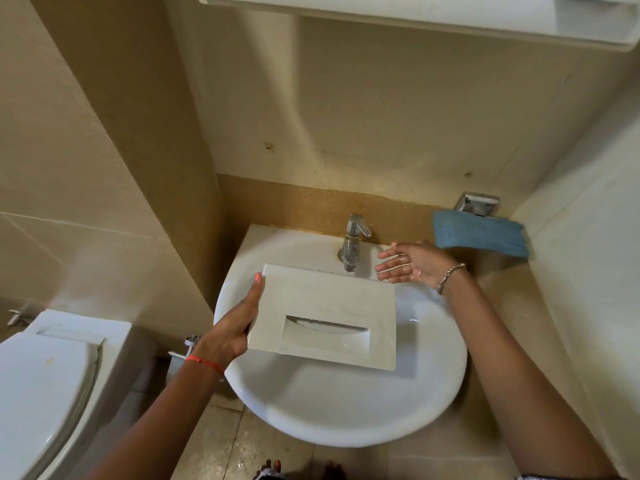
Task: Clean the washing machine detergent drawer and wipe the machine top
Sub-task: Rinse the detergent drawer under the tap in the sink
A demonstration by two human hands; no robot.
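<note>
The white detergent drawer hangs over the round white sink, its front panel with the recessed handle facing me. My left hand grips its left edge, thumb on top. Its far end sits under the chrome tap, where water runs down. My right hand is wet, with fingers spread, just right of the tap and clear of the drawer. A blue cloth lies on a metal holder at the wall, right of the sink.
A white toilet with its lid down stands at the lower left. A white cabinet hangs overhead. Beige tiled walls close in on both sides. My feet show on the tiled floor below the sink.
</note>
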